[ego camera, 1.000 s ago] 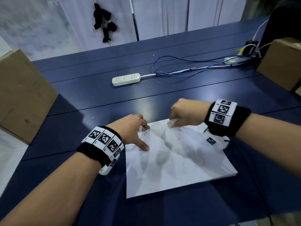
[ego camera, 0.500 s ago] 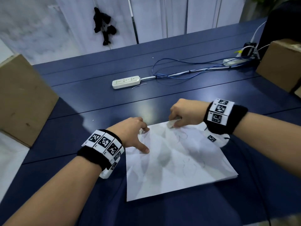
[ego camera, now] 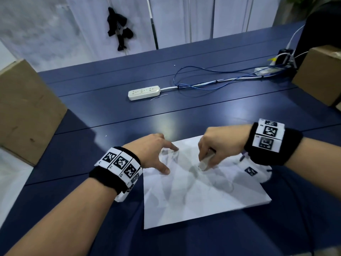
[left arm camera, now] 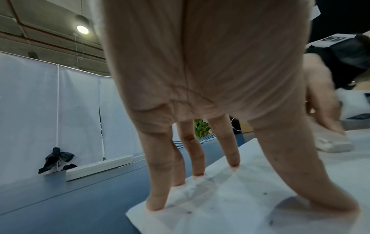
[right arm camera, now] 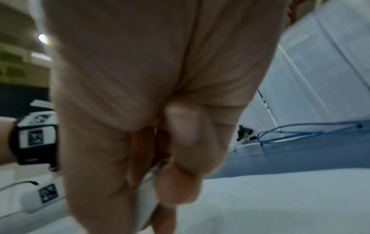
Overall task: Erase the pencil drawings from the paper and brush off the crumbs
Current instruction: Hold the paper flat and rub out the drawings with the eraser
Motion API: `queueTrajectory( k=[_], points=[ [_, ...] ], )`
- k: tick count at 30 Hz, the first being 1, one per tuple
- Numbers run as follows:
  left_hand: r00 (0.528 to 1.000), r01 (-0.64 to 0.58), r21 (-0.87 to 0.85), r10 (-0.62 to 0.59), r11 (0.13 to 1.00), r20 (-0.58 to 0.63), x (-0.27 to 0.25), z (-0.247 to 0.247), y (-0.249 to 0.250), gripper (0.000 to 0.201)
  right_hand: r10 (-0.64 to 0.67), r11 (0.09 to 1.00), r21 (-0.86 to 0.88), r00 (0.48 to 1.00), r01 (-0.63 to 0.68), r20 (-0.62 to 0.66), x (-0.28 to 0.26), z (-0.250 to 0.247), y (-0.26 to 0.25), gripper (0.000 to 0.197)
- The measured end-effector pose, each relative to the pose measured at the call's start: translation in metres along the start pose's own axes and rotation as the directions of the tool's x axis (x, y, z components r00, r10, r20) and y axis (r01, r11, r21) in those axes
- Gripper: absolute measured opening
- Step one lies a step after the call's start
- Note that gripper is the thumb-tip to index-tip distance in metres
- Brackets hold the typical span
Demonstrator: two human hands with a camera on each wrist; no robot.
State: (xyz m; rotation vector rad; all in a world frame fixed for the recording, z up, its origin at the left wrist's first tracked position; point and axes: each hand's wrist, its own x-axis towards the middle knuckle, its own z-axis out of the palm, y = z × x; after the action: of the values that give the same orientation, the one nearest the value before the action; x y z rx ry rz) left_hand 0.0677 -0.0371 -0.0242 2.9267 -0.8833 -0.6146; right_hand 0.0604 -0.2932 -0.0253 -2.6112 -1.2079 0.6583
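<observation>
Since a second ago the right hand slid its pinched eraser toward 6 o'clock. Left hand, fingers splayed flat, pins the paper at its 10 o'clock corner. Thin, floppy sheet, so hold near the rubbing or it'll crumple.

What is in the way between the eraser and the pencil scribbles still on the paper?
Nothing visible. The right hand holds the eraser on the paper, and the faint scribbles lie on open sheet beside it. The left hand presses the far left corner.
</observation>
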Motion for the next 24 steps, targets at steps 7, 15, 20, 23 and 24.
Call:
queueTrajectory(
  k=[7, 15, 20, 23, 24],
  points=[
    [0.999, 0.046, 0.022, -0.046, 0.999, 0.007, 0.0, -0.002, 0.01, 0.061, 0.141, 0.981, -0.102, 0.963, -0.168, -0.23, 0.02, -0.014, 0.024, 0.055],
    [0.997, 0.069, 0.03, -0.068, 0.997, -0.02, 0.009, -0.002, 0.024, 0.065, 0.062, 0.996, -0.055, 0.997, -0.064, -0.043, 0.004, -0.004, 0.004, 0.031],
    [0.999, 0.043, 0.067, -0.043, 0.997, -0.01, 0.008, -0.004, 0.029, 0.055, 0.137, 0.977, -0.136, 0.971, -0.166, -0.196, 0.021, -0.023, 0.021, 0.031],
    [0.999, 0.039, 0.036, -0.038, 0.999, -0.026, 0.008, -0.001, 0.025, 0.055, 0.068, 0.996, -0.051, 0.997, -0.07, -0.049, 0.001, -0.01, 0.003, 0.023],
    [0.999, 0.03, 0.027, -0.029, 0.999, -0.028, 0.008, 0.0, 0.025, 0.058, 0.057, 0.998, -0.003, 0.998, -0.057, 0.02, -0.005, -0.005, -0.003, 0.024]
  ],
)
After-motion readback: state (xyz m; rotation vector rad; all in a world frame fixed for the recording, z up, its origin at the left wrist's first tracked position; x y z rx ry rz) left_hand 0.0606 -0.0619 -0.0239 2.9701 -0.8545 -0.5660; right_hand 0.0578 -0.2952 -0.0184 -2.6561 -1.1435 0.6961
